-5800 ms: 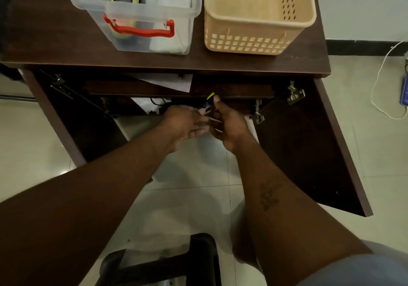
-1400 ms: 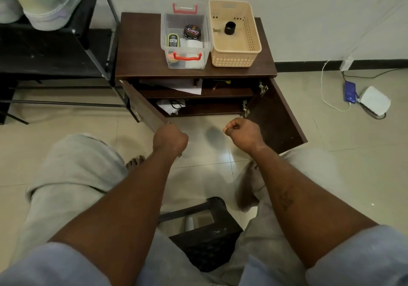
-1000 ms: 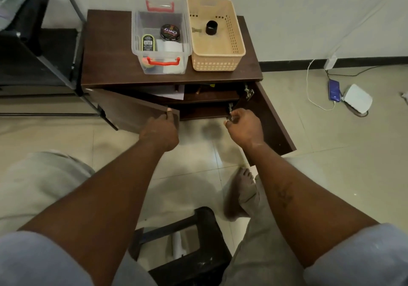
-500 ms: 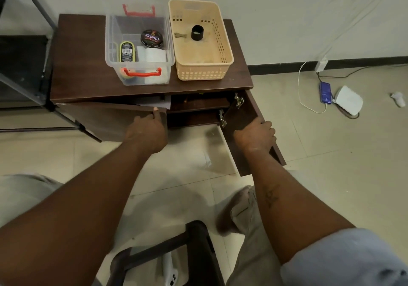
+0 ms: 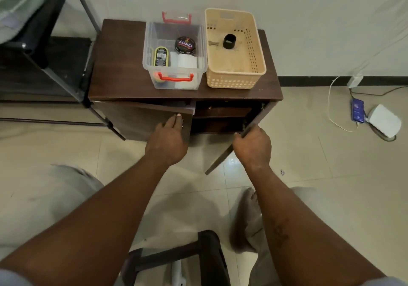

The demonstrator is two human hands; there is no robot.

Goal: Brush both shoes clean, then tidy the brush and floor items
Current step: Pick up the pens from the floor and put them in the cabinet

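Two doors (image 5: 141, 120) (image 5: 219, 158) swung nearer closed — two hands (image 5: 166, 144) (image 5: 254, 147), one each

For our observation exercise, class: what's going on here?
A person is at a low cabinet with both doors ajar. The left grip presses on the left door near its free edge. The right grip holds the right door by its edge. A clear box and a basket sit on top.

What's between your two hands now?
Head view: only the open shelf and floor tile, between the left hand touching the left door and the right hand gripping the right door.
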